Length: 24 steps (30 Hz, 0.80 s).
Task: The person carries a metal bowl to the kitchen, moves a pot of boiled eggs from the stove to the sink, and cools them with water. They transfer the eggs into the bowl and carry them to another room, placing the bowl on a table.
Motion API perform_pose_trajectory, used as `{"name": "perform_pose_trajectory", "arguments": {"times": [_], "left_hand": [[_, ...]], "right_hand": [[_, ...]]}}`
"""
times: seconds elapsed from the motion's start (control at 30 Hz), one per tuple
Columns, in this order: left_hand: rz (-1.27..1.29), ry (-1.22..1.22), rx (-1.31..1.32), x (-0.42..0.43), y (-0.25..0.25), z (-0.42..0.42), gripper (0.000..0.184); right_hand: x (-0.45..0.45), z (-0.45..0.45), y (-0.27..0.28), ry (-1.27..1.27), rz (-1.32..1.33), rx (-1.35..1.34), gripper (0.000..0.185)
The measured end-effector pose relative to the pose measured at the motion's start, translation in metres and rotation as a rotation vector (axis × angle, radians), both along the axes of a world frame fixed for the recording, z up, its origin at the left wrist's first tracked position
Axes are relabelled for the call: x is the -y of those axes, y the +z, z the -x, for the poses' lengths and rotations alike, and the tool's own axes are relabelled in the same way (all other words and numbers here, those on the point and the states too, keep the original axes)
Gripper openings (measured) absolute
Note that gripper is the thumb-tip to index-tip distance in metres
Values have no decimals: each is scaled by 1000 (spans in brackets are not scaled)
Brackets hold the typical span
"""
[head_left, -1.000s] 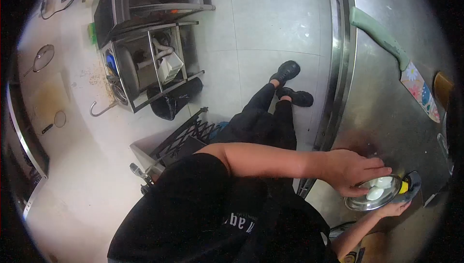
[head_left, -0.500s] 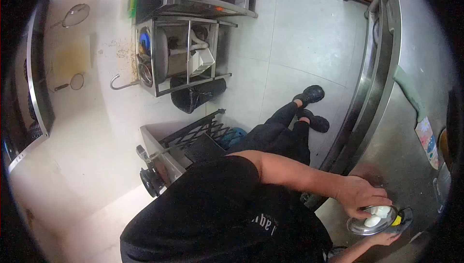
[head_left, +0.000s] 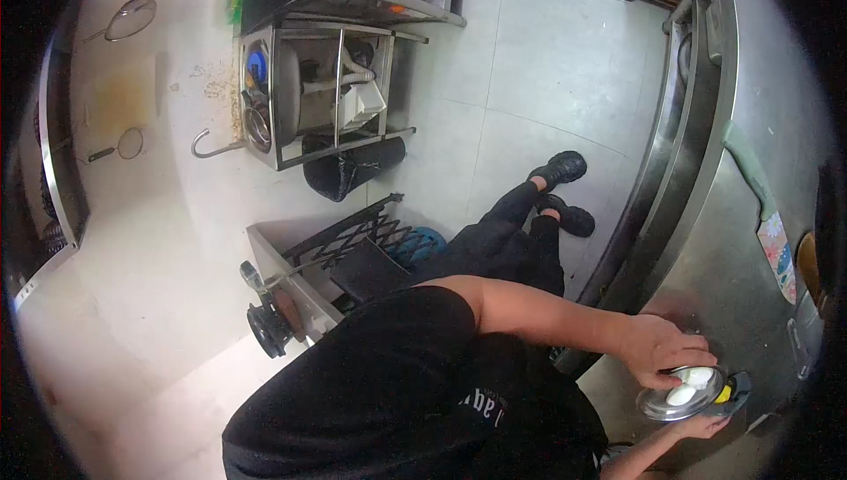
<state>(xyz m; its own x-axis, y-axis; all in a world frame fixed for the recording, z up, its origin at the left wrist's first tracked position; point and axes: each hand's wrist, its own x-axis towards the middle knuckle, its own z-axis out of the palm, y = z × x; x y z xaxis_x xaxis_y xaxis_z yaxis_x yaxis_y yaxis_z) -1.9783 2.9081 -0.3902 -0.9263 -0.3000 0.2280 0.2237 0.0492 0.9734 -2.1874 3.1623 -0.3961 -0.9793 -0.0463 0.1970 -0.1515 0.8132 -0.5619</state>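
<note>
Currently, the half-closed left hand (head_left: 662, 348) holds a metal dish (head_left: 652, 409) near the edge of the counter (head_left: 706, 268); right hand (head_left: 702, 426): grip unclear.

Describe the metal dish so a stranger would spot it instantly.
Find the steel counter along the picture's right side. Near its lower part, the left hand has its fingers over the rim of a shallow metal dish. Unlike the green-handled knife farther up, it is round and shiny, with white, egg-like pieces inside.
</note>
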Motion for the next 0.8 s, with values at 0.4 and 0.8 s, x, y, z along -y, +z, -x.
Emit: {"name": "perform_pose_trajectory", "arguments": {"times": [0.4, 0.8], "left_hand": [[71, 35, -1, 1, 1, -1, 62], [52, -46, 50, 2, 0, 2, 60]], "right_hand": [[-5, 1, -4, -17, 56, 8, 41], [-10, 2, -2, -77, 17, 33, 44]]}}
